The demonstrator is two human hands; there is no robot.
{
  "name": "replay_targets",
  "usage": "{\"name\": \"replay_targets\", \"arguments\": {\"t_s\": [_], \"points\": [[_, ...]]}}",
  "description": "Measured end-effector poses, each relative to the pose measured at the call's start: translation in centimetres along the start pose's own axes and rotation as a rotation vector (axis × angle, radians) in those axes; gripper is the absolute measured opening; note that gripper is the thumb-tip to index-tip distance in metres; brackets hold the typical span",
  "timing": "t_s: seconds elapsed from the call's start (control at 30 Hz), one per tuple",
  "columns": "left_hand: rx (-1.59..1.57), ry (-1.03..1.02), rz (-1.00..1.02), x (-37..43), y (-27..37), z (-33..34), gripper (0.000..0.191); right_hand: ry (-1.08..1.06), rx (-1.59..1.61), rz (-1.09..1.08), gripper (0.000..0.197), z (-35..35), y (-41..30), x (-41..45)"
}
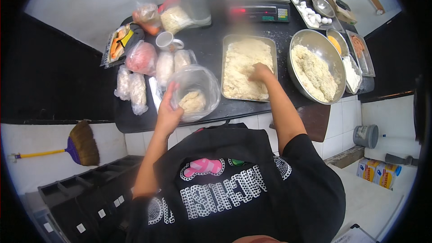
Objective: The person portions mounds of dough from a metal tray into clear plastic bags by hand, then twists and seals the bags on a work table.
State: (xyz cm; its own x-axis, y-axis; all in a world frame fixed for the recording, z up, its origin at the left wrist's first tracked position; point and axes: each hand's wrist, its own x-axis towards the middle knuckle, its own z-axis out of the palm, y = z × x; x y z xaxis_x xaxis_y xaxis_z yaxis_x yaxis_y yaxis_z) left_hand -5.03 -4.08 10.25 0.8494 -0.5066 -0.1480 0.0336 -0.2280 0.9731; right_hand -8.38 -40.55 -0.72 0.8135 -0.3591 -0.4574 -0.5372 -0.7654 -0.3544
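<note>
My left hand (169, 113) grips the near left side of an open clear plastic bag (211, 99). Inside the bag, at its bottom, sits a lump of pale crumbly mixture (193, 102). My right hand (261, 72) reaches into a rectangular metal tray (223, 71) filled with breadcrumb-like flakes (239, 60). Its fingertips are down in the flakes, so I cannot tell whether they hold any. To the right of the tray stands a large steel bowl (341, 81) with a heap of coarse pale mixture (314, 71).
Wrapped pale rolls (165, 67), a white mug (165, 41) and bagged pink food (141, 58) crowd the left. A digital scale (258, 11) stands behind the tray. Eggshells (308, 13), an egg-yellow liquid bowl (334, 44) and a bag of white powder (352, 74) are at right.
</note>
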Motion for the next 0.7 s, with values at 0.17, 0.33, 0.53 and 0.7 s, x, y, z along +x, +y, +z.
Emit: {"name": "replay_targets", "arguments": {"t_s": [0.17, 0.33, 0.53, 0.7], "points": [[0.132, 0.001, 0.104, -0.2, 0.7, -0.3, 0.075, 0.128, 0.171, -0.086, 0.060, -0.2, -0.1, -2.3], [0.459, -0.021, 0.226, -0.4, 1.8, -0.5, 0.073, 0.332, 0.498, -0.180, 0.033, -1.6, 0.8, -3.9], [0.630, -0.027, 0.134, -1.1, 4.6, -0.7, 0.072, 0.336, 0.783, -0.234, 0.033, -4.7, 0.7, -5.0], [0.682, 0.001, 0.202, -1.0, 3.9, -1.5, 0.075, 0.106, 1.105, -0.417, 0.029, -10.5, -6.8, -9.1]]}}
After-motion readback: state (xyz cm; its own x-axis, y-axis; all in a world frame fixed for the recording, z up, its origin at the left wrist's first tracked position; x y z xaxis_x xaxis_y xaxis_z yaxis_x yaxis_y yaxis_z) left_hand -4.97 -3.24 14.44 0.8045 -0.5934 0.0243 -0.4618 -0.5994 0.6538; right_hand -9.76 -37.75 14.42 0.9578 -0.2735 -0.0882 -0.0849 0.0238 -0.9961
